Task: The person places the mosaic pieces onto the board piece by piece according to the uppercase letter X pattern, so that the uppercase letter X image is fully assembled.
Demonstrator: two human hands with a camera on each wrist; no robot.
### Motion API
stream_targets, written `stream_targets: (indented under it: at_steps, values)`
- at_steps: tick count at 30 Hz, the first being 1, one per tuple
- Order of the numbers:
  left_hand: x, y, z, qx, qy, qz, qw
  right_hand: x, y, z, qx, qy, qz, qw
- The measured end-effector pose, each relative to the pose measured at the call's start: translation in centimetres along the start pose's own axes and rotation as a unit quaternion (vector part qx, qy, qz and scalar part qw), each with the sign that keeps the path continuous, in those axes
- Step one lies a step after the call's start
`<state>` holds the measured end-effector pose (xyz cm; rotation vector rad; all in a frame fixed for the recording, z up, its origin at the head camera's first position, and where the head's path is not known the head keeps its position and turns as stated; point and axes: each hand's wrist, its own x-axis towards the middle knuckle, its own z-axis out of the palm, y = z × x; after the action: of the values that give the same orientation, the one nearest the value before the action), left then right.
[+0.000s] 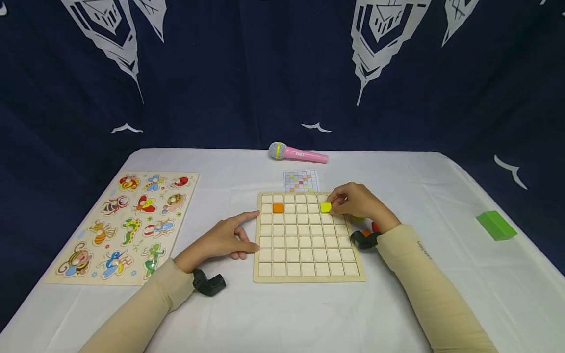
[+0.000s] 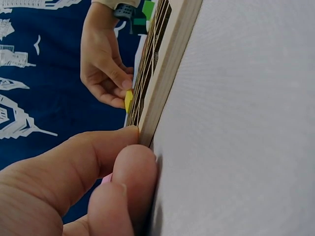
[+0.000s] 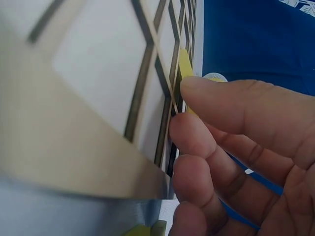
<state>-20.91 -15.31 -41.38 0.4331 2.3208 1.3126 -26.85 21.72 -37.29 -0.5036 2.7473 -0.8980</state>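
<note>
A wooden grid board [image 1: 309, 280] lies flat on the white table, an orange square tile [image 1: 278, 208] in one of its upper-left cells. Toward its upper right corner my right hand [image 1: 355, 201] pinches a yellow square tile [image 1: 325, 207] between thumb and fingers. The right wrist view shows this tile [image 3: 185, 64] tilted at the grid, partly covered by the thumb. My left hand [image 1: 220, 240] touches the board's left edge with index finger and thumb spread apart, its other fingers bent under. Close up in the left wrist view, the index finger [image 2: 118, 142] meets the wooden side.
Several colored pieces, among them a red one [image 1: 375, 226], lie partly hidden beneath my right wrist. A small colored-grid card [image 1: 301, 181] and a pink microphone [image 1: 304, 155] are behind the board. An insect puzzle board [image 1: 110, 245] lies left; a green block [image 1: 496, 225] sits far right.
</note>
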Motion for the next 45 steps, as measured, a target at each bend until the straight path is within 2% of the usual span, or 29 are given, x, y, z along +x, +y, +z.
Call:
stream_targets:
  at_steps: [14, 24, 32, 37, 45]
  values:
    - [-0.1, 0.1, -0.2, 0.006, 0.003, -0.003, 1.0, 0.2, -0.2, 0.3, 0.0, -0.003, 0.002, 1.0]
    - [-0.1, -0.1, 0.0, -0.005, 0.0, 0.0, 1.0, -0.7, -0.6, -1.1, 0.023, 0.003, -0.007, 0.9997]
    - [-0.1, -0.1, 0.0, 0.004, 0.0, 0.003, 1.0, -1.3, 0.1, -2.1, 0.037, 0.018, -0.015, 0.999]
    - [-0.1, 0.0, 0.0, 0.008, 0.0, 0.004, 1.0, -1.7, 0.4, -2.5, 0.027, 0.023, -0.043, 0.9984]
    - [-0.1, 0.1, 0.0, 0.007, 0.001, 0.004, 1.0, -3.0, 1.7, -3.1, 0.004, 0.045, -0.054, 0.9975]
